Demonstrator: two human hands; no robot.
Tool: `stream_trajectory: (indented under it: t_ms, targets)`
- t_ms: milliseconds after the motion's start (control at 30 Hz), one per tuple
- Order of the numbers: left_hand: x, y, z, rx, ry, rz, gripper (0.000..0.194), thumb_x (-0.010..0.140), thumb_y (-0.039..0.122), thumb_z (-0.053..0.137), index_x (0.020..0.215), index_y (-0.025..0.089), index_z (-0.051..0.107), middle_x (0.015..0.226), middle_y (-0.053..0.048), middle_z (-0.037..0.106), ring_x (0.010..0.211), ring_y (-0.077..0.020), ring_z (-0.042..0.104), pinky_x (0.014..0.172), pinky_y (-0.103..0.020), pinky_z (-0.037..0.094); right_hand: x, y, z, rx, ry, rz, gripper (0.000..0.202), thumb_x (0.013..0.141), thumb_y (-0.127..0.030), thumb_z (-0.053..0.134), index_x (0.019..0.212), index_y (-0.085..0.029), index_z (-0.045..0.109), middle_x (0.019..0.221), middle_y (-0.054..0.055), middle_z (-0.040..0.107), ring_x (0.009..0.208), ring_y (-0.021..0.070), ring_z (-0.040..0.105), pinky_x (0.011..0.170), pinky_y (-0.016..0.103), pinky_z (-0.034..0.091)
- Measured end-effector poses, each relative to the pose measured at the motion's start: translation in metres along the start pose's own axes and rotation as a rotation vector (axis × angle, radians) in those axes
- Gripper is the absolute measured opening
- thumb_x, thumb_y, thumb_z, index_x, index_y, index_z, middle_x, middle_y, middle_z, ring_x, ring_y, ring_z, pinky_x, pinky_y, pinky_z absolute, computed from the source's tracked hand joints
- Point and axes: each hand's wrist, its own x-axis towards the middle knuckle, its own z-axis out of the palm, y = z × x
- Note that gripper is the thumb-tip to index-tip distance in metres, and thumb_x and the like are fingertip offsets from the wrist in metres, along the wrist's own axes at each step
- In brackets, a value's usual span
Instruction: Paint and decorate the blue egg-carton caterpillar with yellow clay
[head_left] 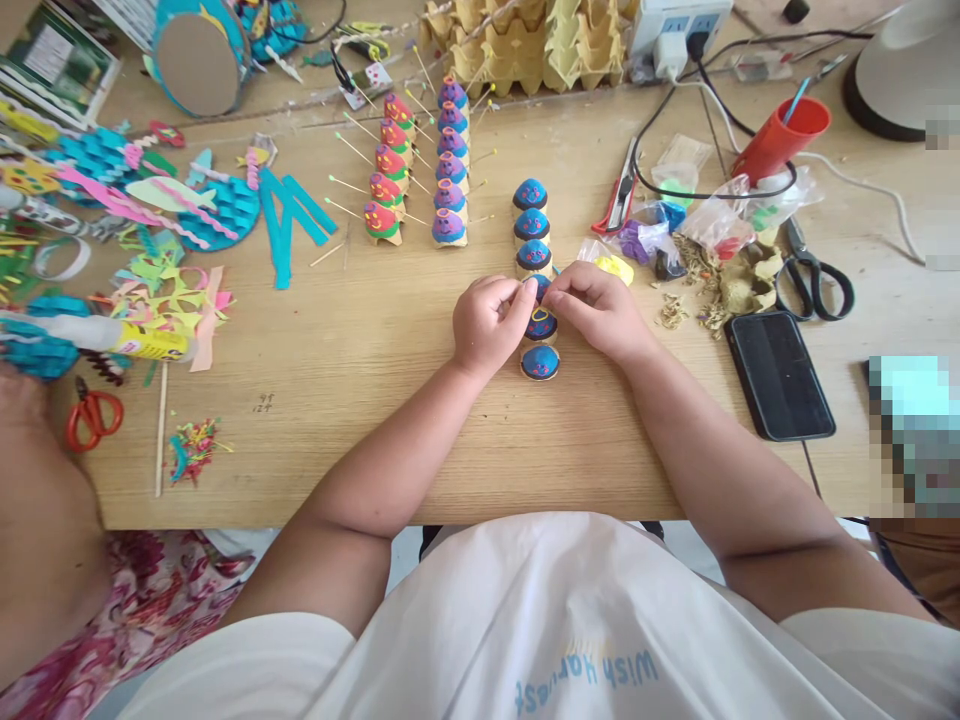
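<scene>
A column of several egg-carton cups topped with blue clay [540, 361] runs up the table in front of me, with small pink marks on the domes. One dome near the lower end bears a yellow ring [541, 316]. My left hand [491, 325] is at the column's left side, thumb and fingers pressed together over a blue dome. From the right, my right hand [596, 308] meets it at the same dome, its fingers also closed. Whatever sits between the fingertips is too small to make out. Yellow clay [615, 267] lies just beyond my right hand.
Rows of red-green [383, 221] and purple [449, 227] cups stand behind left. On the right are a cutter [621, 195], black scissors [814, 275], a phone [780, 375] and a red cup [784, 135]. Paper crafts and a glue bottle [150, 338] lie left, beside another person's arm.
</scene>
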Motion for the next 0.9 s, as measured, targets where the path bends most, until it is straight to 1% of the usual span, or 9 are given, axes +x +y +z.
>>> stream_trajectory:
  t_ms: [133, 233, 300, 533, 667, 767, 900]
  targets:
    - [0.000, 0.000, -0.001, -0.026, -0.014, -0.022, 0.055, 0.111, 0.053, 0.058, 0.065, 0.023, 0.064, 0.063, -0.001, 0.062, 0.067, -0.0172, 0.059, 0.071, -0.035, 0.044, -0.001, -0.001, -0.002, 0.006, 0.018, -0.077, 0.046, 0.102, -0.063, 0.067, 0.080, -0.023, 0.077, 0.083, 0.004, 0.071, 0.084, 0.0189, 0.065, 0.086, 0.038, 0.055]
    - [0.000, 0.000, -0.001, -0.041, -0.022, -0.017, 0.054, 0.111, 0.052, 0.058, 0.067, 0.023, 0.068, 0.065, -0.002, 0.066, 0.069, -0.0177, 0.062, 0.072, -0.035, 0.045, -0.002, -0.004, -0.003, -0.007, 0.029, -0.109, 0.057, 0.101, -0.074, 0.063, 0.077, -0.025, 0.080, 0.082, 0.005, 0.068, 0.082, 0.0190, 0.064, 0.085, 0.040, 0.055]
    - [0.000, 0.000, -0.001, -0.042, -0.020, -0.013, 0.054, 0.111, 0.052, 0.058, 0.067, 0.023, 0.068, 0.065, -0.002, 0.067, 0.069, -0.0175, 0.063, 0.072, -0.035, 0.045, -0.003, -0.007, -0.003, -0.015, 0.034, -0.113, 0.060, 0.100, -0.076, 0.062, 0.074, -0.025, 0.080, 0.080, 0.004, 0.066, 0.080, 0.0187, 0.062, 0.084, 0.041, 0.055]
    - [0.000, 0.000, 0.000, -0.043, -0.013, -0.021, 0.055, 0.111, 0.052, 0.059, 0.065, 0.023, 0.068, 0.063, -0.002, 0.065, 0.067, -0.0175, 0.061, 0.071, -0.036, 0.045, -0.003, -0.010, 0.000, -0.033, 0.050, -0.147, 0.061, 0.099, -0.076, 0.065, 0.070, -0.026, 0.082, 0.077, 0.004, 0.063, 0.077, 0.0175, 0.060, 0.081, 0.040, 0.054]
    - [0.000, 0.000, 0.000, -0.034, -0.014, -0.030, 0.057, 0.111, 0.057, 0.057, 0.065, 0.023, 0.067, 0.063, -0.002, 0.066, 0.067, -0.0175, 0.062, 0.072, -0.036, 0.046, -0.003, -0.010, 0.001, -0.047, 0.056, -0.146, 0.061, 0.098, -0.077, 0.066, 0.068, -0.026, 0.081, 0.076, 0.004, 0.063, 0.078, 0.0182, 0.060, 0.082, 0.041, 0.055]
    - [0.000, 0.001, 0.000, -0.024, -0.016, -0.036, 0.060, 0.111, 0.061, 0.055, 0.065, 0.024, 0.067, 0.062, -0.002, 0.066, 0.068, -0.0173, 0.062, 0.073, -0.036, 0.046, -0.003, -0.009, 0.000, -0.048, 0.033, -0.139, 0.061, 0.098, -0.077, 0.064, 0.068, -0.026, 0.081, 0.077, 0.004, 0.063, 0.079, 0.0188, 0.059, 0.085, 0.043, 0.056]
    - [0.001, 0.001, 0.000, -0.018, -0.020, -0.039, 0.061, 0.111, 0.063, 0.054, 0.066, 0.024, 0.068, 0.063, -0.002, 0.067, 0.069, -0.0172, 0.063, 0.073, -0.036, 0.047, -0.003, -0.008, -0.001, -0.043, 0.022, -0.148, 0.060, 0.099, -0.075, 0.064, 0.069, -0.025, 0.080, 0.078, 0.004, 0.064, 0.078, 0.0182, 0.059, 0.083, 0.042, 0.056]
